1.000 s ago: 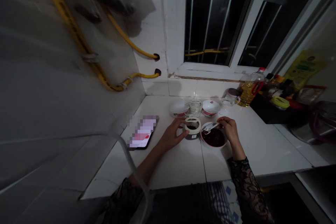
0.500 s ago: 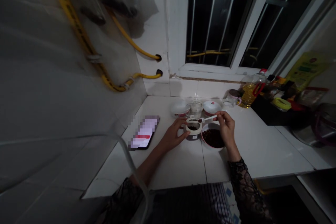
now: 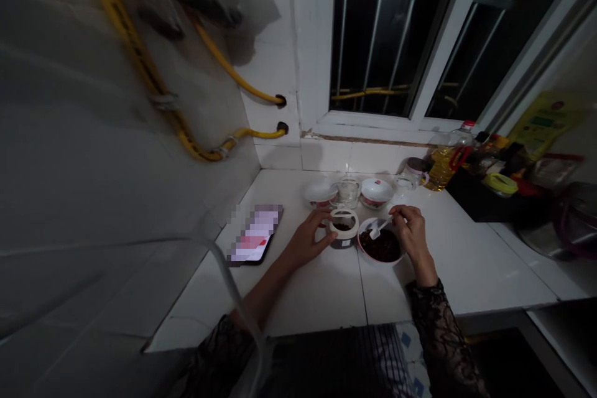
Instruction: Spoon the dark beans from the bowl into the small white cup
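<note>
With thumb and fingers round its rim, my left hand [image 3: 310,237] steadies a small jar [image 3: 344,240] with a white collar and dark contents, standing on the counter. A small white spoon [image 3: 375,232] is pinched by its handle in my right hand [image 3: 410,233]. The spoon's bowl is over or in the dark reddish-brown, sauce-like food inside a white bowl [image 3: 379,259] with a pink rim. That bowl stands just right of the jar. Behind them are a clear glass jar [image 3: 347,190] and two white bowls with red patterns, one on the right [image 3: 377,191] and one on the left [image 3: 318,191].
A lit phone [image 3: 255,236] lies on the white-tiled counter [image 3: 317,301], left of my left hand. At the back right are a glass mug [image 3: 413,174], an oil bottle [image 3: 441,165] and a black box [image 3: 480,199] of condiments. A pale hose [image 3: 228,280] crosses the left foreground.
My right hand has moved the spoon from above the jar's mouth to the bowl on the right, tilting its head downward. My left hand has stayed on the jar.
</note>
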`<state>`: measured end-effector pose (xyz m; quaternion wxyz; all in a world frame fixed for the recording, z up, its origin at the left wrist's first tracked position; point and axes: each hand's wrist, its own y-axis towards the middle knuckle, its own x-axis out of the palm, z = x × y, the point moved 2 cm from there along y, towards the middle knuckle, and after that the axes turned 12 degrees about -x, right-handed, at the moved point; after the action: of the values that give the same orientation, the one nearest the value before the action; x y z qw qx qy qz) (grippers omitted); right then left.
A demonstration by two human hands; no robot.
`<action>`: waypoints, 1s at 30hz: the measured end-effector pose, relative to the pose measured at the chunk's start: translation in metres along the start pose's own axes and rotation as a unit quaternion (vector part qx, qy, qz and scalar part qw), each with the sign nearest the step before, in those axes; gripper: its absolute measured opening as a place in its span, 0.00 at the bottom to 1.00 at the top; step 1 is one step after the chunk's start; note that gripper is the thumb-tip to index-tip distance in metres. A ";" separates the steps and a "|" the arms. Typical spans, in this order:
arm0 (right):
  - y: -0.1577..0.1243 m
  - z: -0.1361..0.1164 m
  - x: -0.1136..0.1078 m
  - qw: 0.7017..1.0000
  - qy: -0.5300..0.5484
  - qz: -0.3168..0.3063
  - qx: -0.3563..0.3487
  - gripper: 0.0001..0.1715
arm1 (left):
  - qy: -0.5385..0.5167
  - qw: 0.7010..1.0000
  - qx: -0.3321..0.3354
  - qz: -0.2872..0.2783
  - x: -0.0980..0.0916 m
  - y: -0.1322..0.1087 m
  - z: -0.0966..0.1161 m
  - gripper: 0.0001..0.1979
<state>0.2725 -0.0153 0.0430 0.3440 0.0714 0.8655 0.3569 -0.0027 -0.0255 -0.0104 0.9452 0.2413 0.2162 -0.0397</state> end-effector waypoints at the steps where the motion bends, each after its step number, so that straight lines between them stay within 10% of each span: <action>1: 0.000 0.001 0.002 1.000 0.001 -0.031 -0.002 0.11 | 0.002 1.000 0.002 0.000 0.000 0.000 0.000 0.12; 6: 0.001 -0.003 0.013 0.990 0.041 -0.137 0.020 0.11 | 0.007 1.000 0.003 0.001 0.000 0.000 0.000 0.12; 19: 0.003 0.004 0.008 0.948 0.226 -0.055 0.218 0.11 | 0.024 1.000 0.017 0.012 0.000 0.001 -0.002 0.13; 30: 0.000 0.003 0.014 0.980 0.126 -0.088 0.130 0.12 | 0.024 1.000 0.013 0.007 0.000 0.000 -0.002 0.12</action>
<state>0.2636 -0.0080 0.0339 0.2504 -0.0065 0.9438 0.2155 -0.0034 -0.0245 -0.0123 0.9368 0.2556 0.2369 -0.0295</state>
